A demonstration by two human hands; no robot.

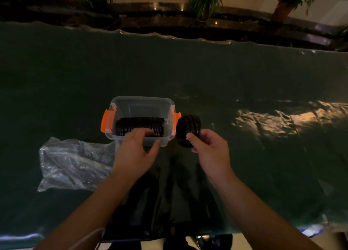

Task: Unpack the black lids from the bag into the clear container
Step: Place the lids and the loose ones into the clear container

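1. My right hand is clamped on a short stack of black lids, thumb on the near face, fingers behind. The stack is tilted on edge, round discs with ribbed rims, held just right of the clear container.
2. My left hand is over the container's near wall, fingers curled and partly spread, tips at the lids inside. Can't tell whether it grips any.
3. Container: rectangular translucent plastic tub, rounded corners, no cover on, orange latch flipped out on each short side.
4. Inside it, a row of black lids lies on edge like a roll, running left to right along the near side. The far half of the tub shows bare plastic.
5. The bag is clear, crinkled film, lying flat and slack on the table, left of my left hand and near the tub's left corner.
6. Table is covered in dark green glossy sheet with wrinkles and a warm glare patch at right.
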